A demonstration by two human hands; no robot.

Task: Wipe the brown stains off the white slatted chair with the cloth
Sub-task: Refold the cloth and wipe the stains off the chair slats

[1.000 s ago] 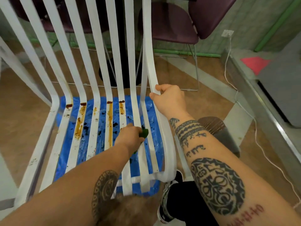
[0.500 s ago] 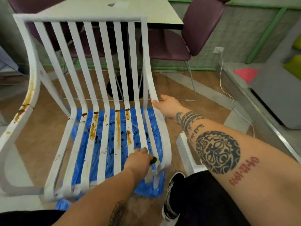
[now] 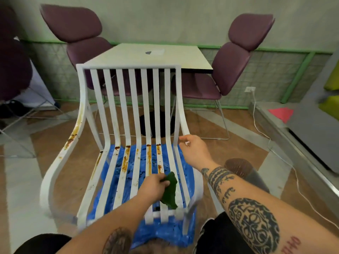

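The white slatted chair (image 3: 121,107) stands in front of me, facing me. Brown stains (image 3: 149,158) run down several seat slats near the backrest, and more streak the left armrest (image 3: 74,133). My left hand (image 3: 155,186) is over the front right of the seat, gripping a dark green cloth (image 3: 170,193) that hangs down onto the slats. My right hand (image 3: 194,149) hovers just off the right side rail, fingers loosely spread, holding nothing.
A blue plastic sheet (image 3: 165,233) lies on the floor under the chair. Behind stand a small beige table (image 3: 143,55) and two purple chairs (image 3: 236,70). A white cable (image 3: 275,154) trails along the floor at right beside a grey ledge.
The view has pulled back and up, so the whole chair shows. My right hand has let go of the right rail. My left hand has lifted the cloth at the seat's front.
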